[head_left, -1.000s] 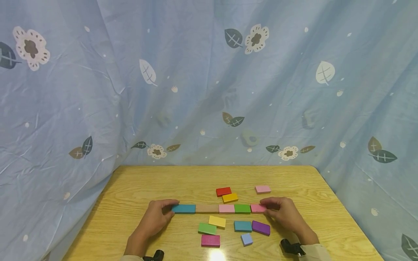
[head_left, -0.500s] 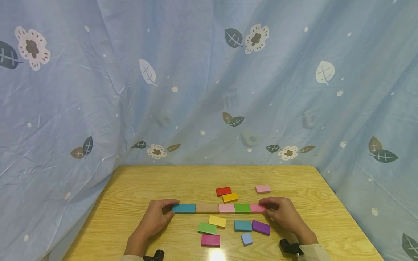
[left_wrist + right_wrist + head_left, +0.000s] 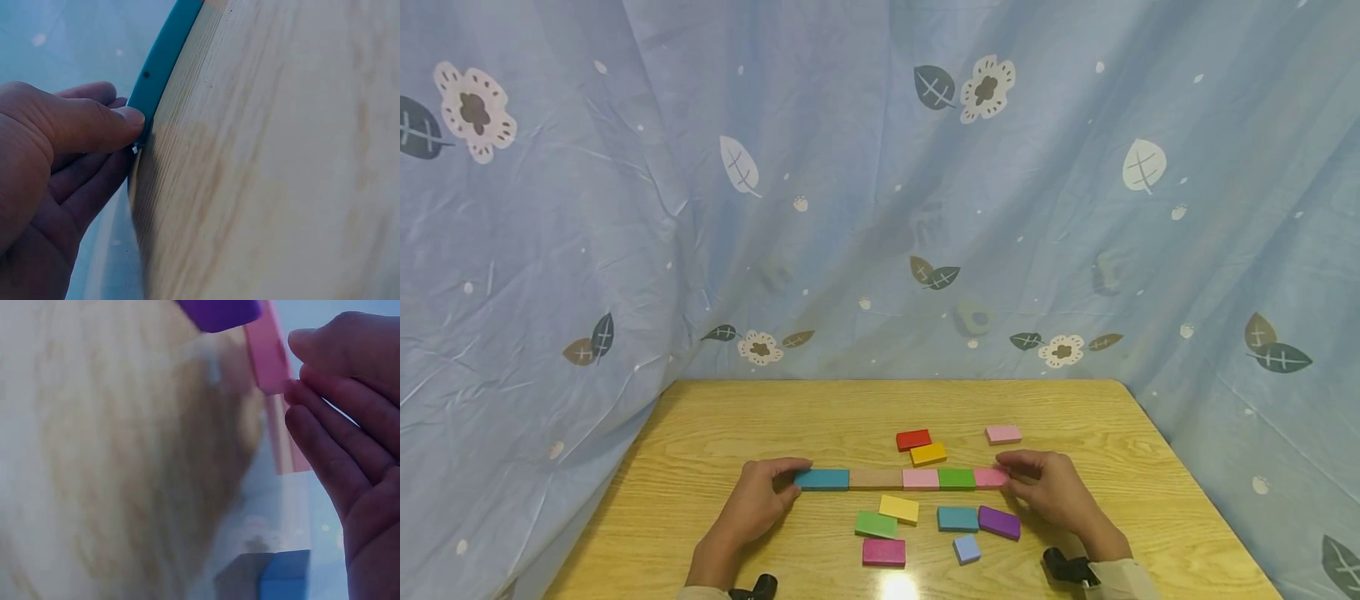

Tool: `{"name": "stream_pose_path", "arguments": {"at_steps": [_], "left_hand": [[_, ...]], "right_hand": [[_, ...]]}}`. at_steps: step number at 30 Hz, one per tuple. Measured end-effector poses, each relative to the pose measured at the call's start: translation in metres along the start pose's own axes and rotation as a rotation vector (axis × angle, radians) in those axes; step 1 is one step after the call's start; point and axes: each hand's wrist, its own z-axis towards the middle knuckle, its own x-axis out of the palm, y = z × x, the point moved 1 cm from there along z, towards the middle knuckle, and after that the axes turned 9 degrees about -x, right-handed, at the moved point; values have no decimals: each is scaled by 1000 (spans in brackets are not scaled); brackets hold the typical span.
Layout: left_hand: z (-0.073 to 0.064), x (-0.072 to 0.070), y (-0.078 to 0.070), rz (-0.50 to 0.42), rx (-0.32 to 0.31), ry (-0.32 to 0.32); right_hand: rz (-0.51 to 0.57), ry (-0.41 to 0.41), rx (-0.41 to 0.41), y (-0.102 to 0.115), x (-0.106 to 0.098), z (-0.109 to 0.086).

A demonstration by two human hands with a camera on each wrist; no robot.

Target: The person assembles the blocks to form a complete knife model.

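Note:
A straight row of flat blocks lies across the table. A blue block point(image 3: 822, 480) is at its left end, then a tan block point(image 3: 876, 479), a pale pink block point(image 3: 921, 479), a green block point(image 3: 957, 479) and a pink block point(image 3: 992, 478). My left hand point(image 3: 763, 500) pinches the blue block's outer end, thumb on the near side and fingers behind. My right hand point(image 3: 1051, 490) is at the pink block's outer end; in the right wrist view its thumb stands apart from the block, with fingertips close to the end. Whether they touch it is unclear.
Behind the row lie a red block point(image 3: 913, 440), an orange block point(image 3: 928, 454) and another pink block point(image 3: 1003, 434). In front are yellow point(image 3: 899, 509), light green, magenta point(image 3: 883, 552), teal point(image 3: 958, 518), purple point(image 3: 999, 522) and small blue blocks point(image 3: 967, 549). A curtain hangs behind the table.
The pink block at the right end has slid left against the green block, closing a small gap. My right hand moved left with it, then shifted slightly back. The left hand stays still.

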Motion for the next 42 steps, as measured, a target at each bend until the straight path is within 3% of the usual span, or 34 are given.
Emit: {"name": "stream_pose_path", "arguments": {"at_steps": [5, 13, 21, 31, 42], "left_hand": [[-1, -1, 0, -5, -9, 0], [-1, -1, 0, -2, -3, -3], [0, 0, -1, -2, -19, -8], [1, 0, 0, 5, -17, -9], [1, 0, 1, -4, -17, 4]], "right_hand": [[-3, -35, -27, 6, -2, -1], [141, -35, 18, 27, 9, -5], [273, -68, -82, 42, 32, -7], [301, -1, -25, 54, 55, -2], [288, 46, -81, 65, 81, 6]]}}
